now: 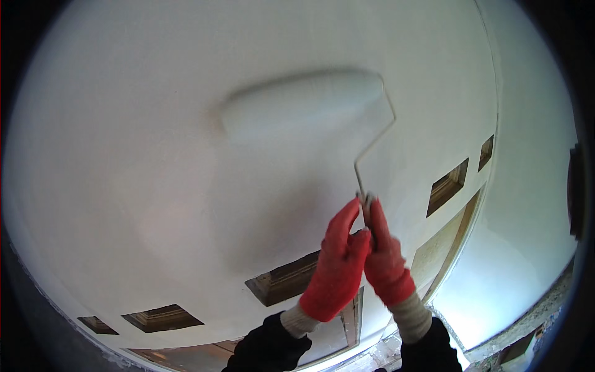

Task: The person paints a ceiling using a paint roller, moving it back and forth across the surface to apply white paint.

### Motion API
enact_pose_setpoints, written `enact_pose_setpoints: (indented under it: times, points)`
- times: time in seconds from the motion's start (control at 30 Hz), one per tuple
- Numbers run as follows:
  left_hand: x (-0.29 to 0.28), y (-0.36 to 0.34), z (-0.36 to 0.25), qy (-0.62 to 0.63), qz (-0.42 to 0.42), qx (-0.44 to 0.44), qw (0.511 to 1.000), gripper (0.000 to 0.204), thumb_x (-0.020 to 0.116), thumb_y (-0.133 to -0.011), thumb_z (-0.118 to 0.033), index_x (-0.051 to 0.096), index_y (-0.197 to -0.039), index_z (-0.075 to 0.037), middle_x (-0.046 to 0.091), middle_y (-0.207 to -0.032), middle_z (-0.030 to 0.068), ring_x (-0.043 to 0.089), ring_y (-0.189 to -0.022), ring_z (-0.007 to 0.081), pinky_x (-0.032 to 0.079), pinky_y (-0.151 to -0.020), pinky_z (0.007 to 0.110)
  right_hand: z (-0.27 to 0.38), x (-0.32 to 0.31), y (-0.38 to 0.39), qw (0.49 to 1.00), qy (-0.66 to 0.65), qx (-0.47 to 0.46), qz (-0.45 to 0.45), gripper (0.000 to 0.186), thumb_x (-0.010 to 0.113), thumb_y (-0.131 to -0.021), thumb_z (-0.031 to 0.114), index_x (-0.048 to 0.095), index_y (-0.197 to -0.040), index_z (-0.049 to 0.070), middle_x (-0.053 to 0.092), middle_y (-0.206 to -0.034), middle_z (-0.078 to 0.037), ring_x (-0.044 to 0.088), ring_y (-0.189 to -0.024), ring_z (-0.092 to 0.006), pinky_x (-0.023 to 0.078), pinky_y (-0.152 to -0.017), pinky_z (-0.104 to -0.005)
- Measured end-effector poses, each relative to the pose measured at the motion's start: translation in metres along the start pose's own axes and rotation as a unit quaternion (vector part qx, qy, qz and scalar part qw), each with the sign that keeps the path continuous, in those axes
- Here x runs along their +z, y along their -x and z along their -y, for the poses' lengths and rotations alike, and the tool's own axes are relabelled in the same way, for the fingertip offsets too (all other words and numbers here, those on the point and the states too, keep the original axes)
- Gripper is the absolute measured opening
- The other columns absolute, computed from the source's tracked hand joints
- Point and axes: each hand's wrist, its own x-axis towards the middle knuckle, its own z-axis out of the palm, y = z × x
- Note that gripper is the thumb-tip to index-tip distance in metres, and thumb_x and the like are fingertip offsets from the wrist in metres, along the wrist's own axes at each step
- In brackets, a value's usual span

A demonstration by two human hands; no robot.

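Observation:
A paint roller with a wide, pale sleeve lies against a large white plastered surface. Its bent wire frame runs down from the sleeve's right end to the handle. My left hand, in a red-coated glove with a knitted cuff, is closed on the handle. My right hand, gloved alike, grips it from the other side. Most of the handle is hidden by the gloves. The sleeve is slightly blurred by motion, and a soft shadow falls below it.
Dark rectangular recesses sit in the white surface, among them one behind my left hand, one at lower left and one at right. A second pale wall meets the surface at a corner on the right. Larger framed openings lie lower down.

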Motion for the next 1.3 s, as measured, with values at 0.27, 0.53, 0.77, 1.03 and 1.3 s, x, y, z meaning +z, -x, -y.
enact_pose_setpoints:
  times: [0.27, 0.53, 0.77, 1.03, 1.3]
  points:
    - [-0.013, 0.083, 0.015, -0.040, 0.193, -0.061, 0.979, 0.042, 0.055, -0.092, -0.006, 0.045, -0.133, -0.004, 0.054, -0.121, 0.0136, 0.058, -0.097, 0.0187, 0.048, -0.078, 0.029, -0.110, 0.020, 0.189, 0.990, 0.040, 0.124, 0.058, 0.070, 0.061, -0.089, 0.017, 0.023, -0.146, 0.003, 0.059, -0.118, -0.020, 0.064, -0.097, -0.0288, 0.050, -0.080, -0.0324]
    - [-0.023, 0.055, -0.016, -0.036, 0.148, 0.068, 0.986, 0.046, 0.058, -0.088, 0.001, 0.044, -0.132, -0.001, 0.047, -0.134, 0.0180, 0.046, -0.125, 0.0280, 0.051, -0.076, 0.032, -0.004, 0.016, 0.005, 1.000, -0.002, -0.021, -0.015, 0.066, 0.052, -0.088, 0.008, 0.022, -0.147, 0.008, 0.056, -0.070, -0.013, 0.056, -0.057, -0.0222, 0.045, -0.053, -0.0331]
    - [-0.037, 0.096, 0.014, -0.130, 0.197, 0.085, 0.968, 0.049, 0.058, -0.088, 0.000, 0.042, -0.134, 0.001, 0.041, -0.140, 0.0187, 0.040, -0.131, 0.0337, 0.052, -0.081, 0.030, -0.103, 0.024, 0.176, 0.995, 0.067, 0.073, 0.017, 0.067, 0.057, -0.085, 0.009, 0.027, -0.145, 0.003, 0.058, -0.115, -0.030, 0.060, -0.105, -0.0402, 0.051, -0.083, -0.0393]
    - [-0.030, 0.063, -0.008, -0.051, 0.177, 0.057, 0.981, 0.053, 0.059, -0.089, -0.003, 0.039, -0.138, -0.005, 0.037, -0.142, 0.0178, 0.059, -0.102, 0.0254, 0.052, -0.074, 0.030, -0.023, 0.015, 0.023, 0.998, 0.043, 0.026, -0.025, 0.065, 0.055, -0.089, 0.009, 0.025, -0.147, 0.009, 0.062, -0.080, -0.020, 0.063, -0.067, -0.0280, 0.047, -0.057, -0.0342]
    - [-0.041, 0.113, 0.044, -0.123, 0.217, 0.046, 0.967, 0.054, 0.059, -0.091, -0.013, 0.036, -0.138, -0.002, 0.040, -0.139, 0.0190, 0.049, -0.121, 0.0332, 0.044, -0.097, 0.036, -0.109, 0.036, 0.215, 0.980, 0.051, 0.182, 0.058, 0.065, 0.056, -0.092, 0.012, 0.022, -0.146, 0.002, 0.063, -0.113, -0.023, 0.064, -0.102, -0.0342, 0.052, -0.080, -0.0388]
